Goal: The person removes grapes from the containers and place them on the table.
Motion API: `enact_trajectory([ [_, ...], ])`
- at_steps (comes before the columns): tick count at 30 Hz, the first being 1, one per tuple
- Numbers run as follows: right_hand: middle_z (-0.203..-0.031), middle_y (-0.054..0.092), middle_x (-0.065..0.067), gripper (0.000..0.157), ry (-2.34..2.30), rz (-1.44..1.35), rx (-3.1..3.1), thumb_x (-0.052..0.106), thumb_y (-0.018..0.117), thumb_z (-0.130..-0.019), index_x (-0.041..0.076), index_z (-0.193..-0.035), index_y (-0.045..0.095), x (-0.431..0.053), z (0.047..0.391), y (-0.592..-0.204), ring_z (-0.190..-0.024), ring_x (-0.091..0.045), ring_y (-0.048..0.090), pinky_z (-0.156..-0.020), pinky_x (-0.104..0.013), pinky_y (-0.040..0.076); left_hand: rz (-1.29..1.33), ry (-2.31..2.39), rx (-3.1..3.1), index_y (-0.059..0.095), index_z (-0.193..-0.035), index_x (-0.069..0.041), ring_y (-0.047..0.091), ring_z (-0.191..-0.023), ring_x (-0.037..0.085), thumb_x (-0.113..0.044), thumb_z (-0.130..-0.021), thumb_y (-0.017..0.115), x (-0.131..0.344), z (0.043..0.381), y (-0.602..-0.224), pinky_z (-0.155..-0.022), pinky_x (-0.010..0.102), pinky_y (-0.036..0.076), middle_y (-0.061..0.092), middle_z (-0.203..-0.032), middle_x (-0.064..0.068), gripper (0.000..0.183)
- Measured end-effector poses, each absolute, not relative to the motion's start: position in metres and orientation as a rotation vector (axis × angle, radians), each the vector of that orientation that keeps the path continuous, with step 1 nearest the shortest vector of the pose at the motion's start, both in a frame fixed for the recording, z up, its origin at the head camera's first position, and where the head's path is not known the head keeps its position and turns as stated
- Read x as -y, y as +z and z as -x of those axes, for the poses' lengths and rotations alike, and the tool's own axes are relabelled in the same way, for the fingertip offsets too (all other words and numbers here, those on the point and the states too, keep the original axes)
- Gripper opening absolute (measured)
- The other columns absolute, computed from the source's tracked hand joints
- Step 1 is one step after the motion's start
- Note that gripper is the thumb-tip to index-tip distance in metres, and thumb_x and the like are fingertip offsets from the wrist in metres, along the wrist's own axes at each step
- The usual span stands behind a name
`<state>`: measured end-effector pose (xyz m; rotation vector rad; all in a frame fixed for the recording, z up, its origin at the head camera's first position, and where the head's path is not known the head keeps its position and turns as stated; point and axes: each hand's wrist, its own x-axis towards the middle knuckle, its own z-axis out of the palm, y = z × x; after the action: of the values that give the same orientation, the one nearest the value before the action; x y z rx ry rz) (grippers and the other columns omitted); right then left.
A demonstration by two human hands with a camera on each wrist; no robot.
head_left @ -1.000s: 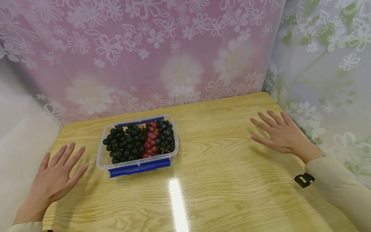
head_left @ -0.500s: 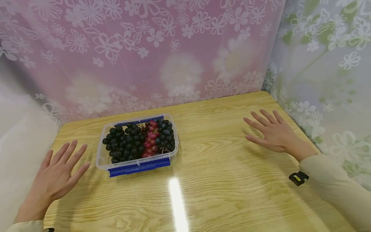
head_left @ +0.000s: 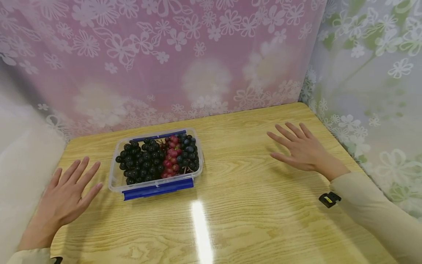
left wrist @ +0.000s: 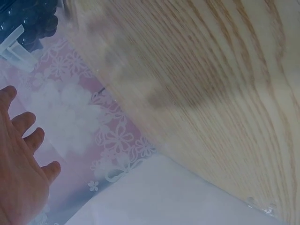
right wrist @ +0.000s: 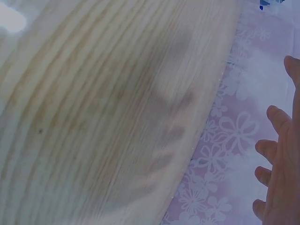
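A clear plastic container (head_left: 113,179) with blue side clips stands left of the middle in the head view, its top uncovered. Inside are bunches of black grapes (head_left: 144,161), a strip of red grapes (head_left: 171,156) and dark blue grapes (head_left: 189,152). Just left of it, my left hand (head_left: 66,198) hovers palm down with fingers spread, holding nothing. My right hand (head_left: 300,148) is spread likewise over the right part of the table, far from the container. In the left wrist view, a corner of the container with dark grapes (left wrist: 30,21) shows above the fingers.
The wood-grain table (head_left: 247,205) reaches back to a pink flowered curtain (head_left: 204,55). A pale green flowered curtain (head_left: 369,91) hangs along the right, and white cloth (head_left: 23,146) along the left. A black strap buckle (head_left: 329,199) sits at my right wrist.
My right hand has moved left over the table, fingers still spread. The left hand has barely shifted, and the container of grapes stays in place.
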<state>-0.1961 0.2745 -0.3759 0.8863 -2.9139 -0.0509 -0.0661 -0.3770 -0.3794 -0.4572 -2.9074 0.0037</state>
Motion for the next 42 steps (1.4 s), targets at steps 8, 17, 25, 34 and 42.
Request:
enact_trajectory([
  [8, -0.158, 0.016, -0.006, 0.071, -0.029, -0.939, 2.905, 0.063, 0.042, -0.093, 0.030, -0.153, 0.024, -0.257, 0.200, -0.376, -0.143, -0.034, 0.011, -0.113, -0.055, 0.000, 0.477, 0.014, 2.900, 0.016, -0.155, -0.022, 0.003, -0.145, 0.027, -0.042, -0.098, 0.049, 0.376, 0.069, -0.378, -0.112, 0.054, -0.006, 0.007, -0.159, 0.009, 0.069],
  [17, -0.158, 0.017, -0.005, 0.070, -0.005, -1.000, 2.861, 0.064, 0.040, -0.093, 0.031, -0.153, 0.025, -0.232, 0.204, -0.374, -0.144, -0.031, 0.010, -0.113, -0.054, 0.001, 0.475, -0.042, 2.902, 0.017, -0.155, -0.022, 0.002, -0.145, 0.025, -0.040, -0.099, 0.047, 0.373, 0.072, -0.378, -0.114, 0.050, -0.004, 0.008, -0.159, 0.009, 0.066],
  [25, -0.159, 0.013, -0.003, 0.070, 0.008, -1.035, 2.872, 0.066, 0.035, -0.093, 0.033, -0.153, 0.022, -0.217, 0.205, -0.375, -0.144, -0.029, 0.005, -0.114, -0.053, -0.001, 0.468, -0.056, 2.905, 0.018, -0.155, -0.022, 0.003, -0.145, 0.024, -0.040, -0.099, 0.047, 0.372, 0.074, -0.378, -0.114, 0.050, -0.002, 0.010, -0.159, 0.009, 0.066],
  [34, -0.159, 0.014, -0.003, 0.070, 0.018, -1.096, 2.828, 0.067, 0.035, -0.093, 0.033, -0.153, 0.022, -0.198, 0.205, -0.376, -0.144, -0.030, 0.010, -0.114, -0.052, -0.001, 0.468, -0.057, 2.913, 0.017, -0.155, -0.023, 0.003, -0.145, 0.024, -0.040, -0.099, 0.048, 0.370, 0.076, -0.378, -0.114, 0.049, -0.003, 0.010, -0.159, 0.007, 0.066],
  [42, -0.159, 0.011, -0.001, 0.071, 0.018, -1.151, 2.828, 0.069, 0.031, -0.092, 0.035, -0.154, 0.018, -0.179, 0.206, -0.375, -0.145, -0.027, 0.005, -0.114, -0.052, 0.000, 0.470, -0.059, 2.920, 0.017, -0.155, -0.022, 0.005, -0.145, 0.025, -0.040, -0.100, 0.047, 0.368, 0.080, -0.378, -0.114, 0.049, -0.002, 0.015, -0.158, 0.011, 0.065],
])
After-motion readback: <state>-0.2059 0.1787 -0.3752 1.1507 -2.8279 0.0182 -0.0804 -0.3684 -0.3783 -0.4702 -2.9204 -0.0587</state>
